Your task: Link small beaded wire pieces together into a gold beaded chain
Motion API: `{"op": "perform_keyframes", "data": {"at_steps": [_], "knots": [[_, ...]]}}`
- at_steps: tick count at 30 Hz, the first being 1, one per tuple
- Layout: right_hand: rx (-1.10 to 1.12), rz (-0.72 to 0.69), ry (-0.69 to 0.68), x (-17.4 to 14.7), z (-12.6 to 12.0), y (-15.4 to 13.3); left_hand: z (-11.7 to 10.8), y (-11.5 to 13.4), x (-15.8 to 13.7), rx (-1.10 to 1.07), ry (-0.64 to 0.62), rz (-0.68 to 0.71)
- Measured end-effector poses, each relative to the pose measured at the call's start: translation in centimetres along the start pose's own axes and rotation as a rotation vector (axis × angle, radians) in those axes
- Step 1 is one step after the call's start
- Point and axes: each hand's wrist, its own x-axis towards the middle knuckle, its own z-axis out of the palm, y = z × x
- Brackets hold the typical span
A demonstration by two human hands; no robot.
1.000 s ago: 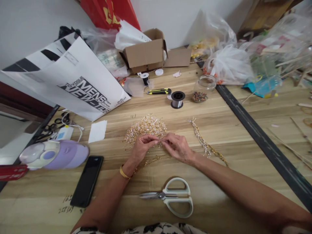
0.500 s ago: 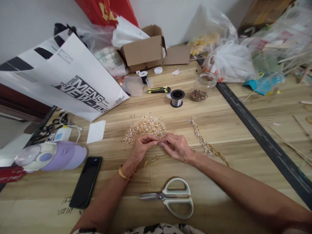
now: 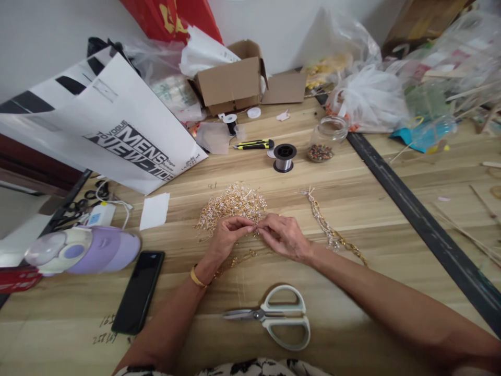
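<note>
My left hand (image 3: 230, 233) and my right hand (image 3: 285, 236) meet fingertip to fingertip at the front edge of a heap of small gold and clear beads or charms (image 3: 230, 206). Both are closed in a pinch; whatever sits between the fingertips is too small to make out. A gold beaded strand (image 3: 245, 257) lies on the table beneath them, partly hidden by my left wrist. To the right of my right hand rests a bundle of gold and clear chains (image 3: 326, 227). Closer to me lie white-handled scissors (image 3: 274, 316).
Beyond the heap stand a wire spool (image 3: 284, 158), a yellow-black box cutter (image 3: 254, 144) and a glass jar (image 3: 326, 138) of beads. On the left are a phone (image 3: 139, 292), a purple bottle (image 3: 104, 249) and a white paper bag (image 3: 129, 125). A cardboard box (image 3: 230, 83) sits at the back.
</note>
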Motion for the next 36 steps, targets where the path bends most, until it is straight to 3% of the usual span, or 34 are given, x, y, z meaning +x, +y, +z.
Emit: {"op": "perform_keyframes", "data": {"at_steps": [36], "knots": [[-0.041, -0.007, -0.024, -0.05, -0.03, -0.07, 0.57, 0.45, -0.36, 0.068, 0.036, 0.034]]}}
